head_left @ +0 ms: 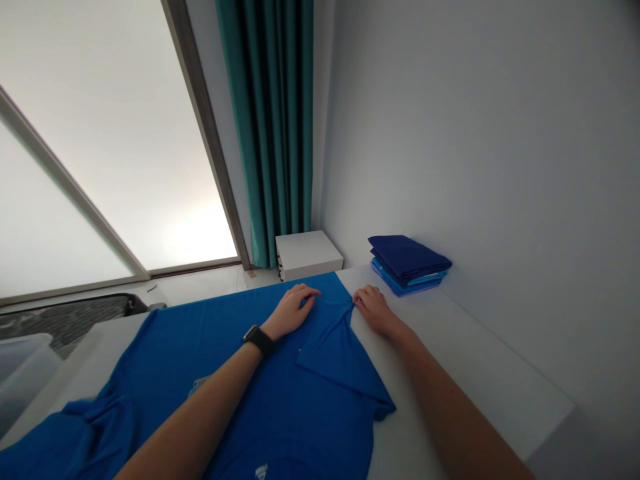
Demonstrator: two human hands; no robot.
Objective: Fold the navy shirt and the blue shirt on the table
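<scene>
1. Blue shirt (325, 420): spread over the white table (480, 360), its far edge along the tabletop's far side and one sleeve folded over near the right hand.
2. Left hand (291, 311): rests on the shirt, fingers bent (whether they grip cloth, one cannot tell); a dark watch (259, 339) encircles the wrist.
3. Right hand (373, 309): thumb and fingertips pinched together on the shirt's edge.
4. Folded stack (411, 261): dark blue uppermost, on the table beside the wall.

Two hands (293, 311) (374, 311), one blue shirt (330, 413), one watch (259, 339), one cloth stack (409, 260), one curtain (280, 133)
</scene>
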